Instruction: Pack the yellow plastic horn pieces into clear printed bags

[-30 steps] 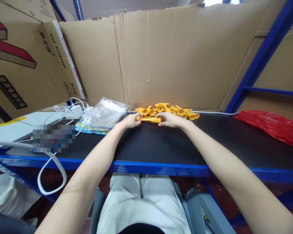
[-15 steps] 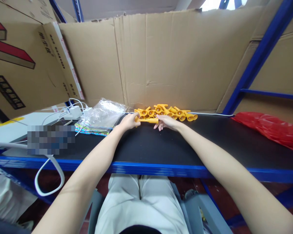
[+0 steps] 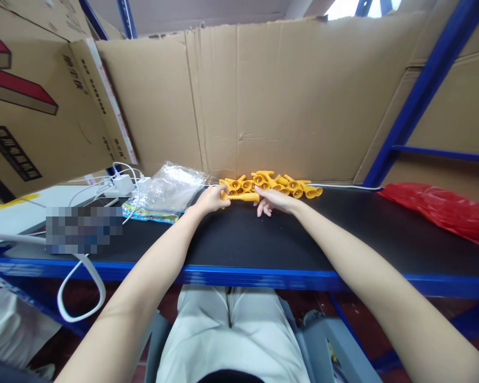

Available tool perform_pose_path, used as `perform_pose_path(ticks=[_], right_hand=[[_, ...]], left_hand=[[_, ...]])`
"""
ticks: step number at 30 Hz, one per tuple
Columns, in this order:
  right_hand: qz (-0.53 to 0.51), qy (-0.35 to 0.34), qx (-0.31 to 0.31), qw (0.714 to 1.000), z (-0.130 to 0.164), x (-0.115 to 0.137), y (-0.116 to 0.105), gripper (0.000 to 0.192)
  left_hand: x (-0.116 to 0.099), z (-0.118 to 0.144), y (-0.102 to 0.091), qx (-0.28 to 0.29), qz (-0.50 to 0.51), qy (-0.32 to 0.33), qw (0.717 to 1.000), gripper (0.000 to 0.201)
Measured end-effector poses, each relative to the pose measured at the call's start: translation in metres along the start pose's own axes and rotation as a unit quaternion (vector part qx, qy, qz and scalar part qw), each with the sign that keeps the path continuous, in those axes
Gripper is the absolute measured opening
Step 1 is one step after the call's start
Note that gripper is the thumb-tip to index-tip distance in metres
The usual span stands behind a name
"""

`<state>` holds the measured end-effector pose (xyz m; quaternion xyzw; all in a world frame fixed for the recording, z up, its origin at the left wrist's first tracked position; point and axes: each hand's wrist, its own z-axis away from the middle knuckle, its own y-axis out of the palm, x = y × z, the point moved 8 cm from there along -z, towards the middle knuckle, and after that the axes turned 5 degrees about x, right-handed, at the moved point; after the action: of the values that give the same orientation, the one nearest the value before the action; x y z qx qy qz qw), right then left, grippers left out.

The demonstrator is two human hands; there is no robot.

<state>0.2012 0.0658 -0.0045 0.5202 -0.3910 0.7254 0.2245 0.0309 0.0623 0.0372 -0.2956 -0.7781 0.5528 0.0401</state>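
Observation:
A row of several yellow plastic pieces lies along the back of the black bench top, against the cardboard wall. My left hand grips the left end of one long yellow piece lying in front of the row. My right hand rests at that piece's right end with its fingers spread and drooping onto the bench; whether it still touches the piece is unclear.
A crinkled clear plastic bag over colourful packets lies left of my hands. White chargers and cables sit farther left. A red plastic bag lies at the right. Cardboard sheets wall the back; the blue bench edge runs in front.
My right hand has loosened from the long yellow piece, its fingers now spread downward. My left hand keeps its hold. The view has shifted slightly.

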Motion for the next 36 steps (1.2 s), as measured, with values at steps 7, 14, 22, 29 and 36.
perform_pose_path(ticks=[7, 14, 22, 29, 36], right_hand=[[0.020, -0.011, 0.006, 1.000, 0.005, 0.004, -0.004, 0.042], [0.037, -0.043, -0.019, 0.998, 0.008, 0.014, -0.005, 0.039], [0.055, -0.037, -0.023, 0.998, 0.004, 0.011, -0.004, 0.050], [0.083, -0.083, -0.049, 0.992, 0.003, 0.016, -0.007, 0.043], [0.060, -0.019, -0.035, 0.997, -0.001, 0.004, -0.004, 0.058]], left_hand=[[0.002, 0.000, -0.001, -0.006, 0.015, -0.002, 1.000, 0.025], [-0.003, 0.002, -0.006, -0.012, 0.015, -0.011, 1.000, 0.028], [0.000, 0.000, -0.007, -0.023, 0.024, -0.018, 0.999, 0.028], [0.000, 0.002, -0.006, -0.014, 0.001, -0.023, 1.000, 0.029], [-0.003, 0.002, -0.006, -0.010, -0.010, -0.015, 1.000, 0.028]])
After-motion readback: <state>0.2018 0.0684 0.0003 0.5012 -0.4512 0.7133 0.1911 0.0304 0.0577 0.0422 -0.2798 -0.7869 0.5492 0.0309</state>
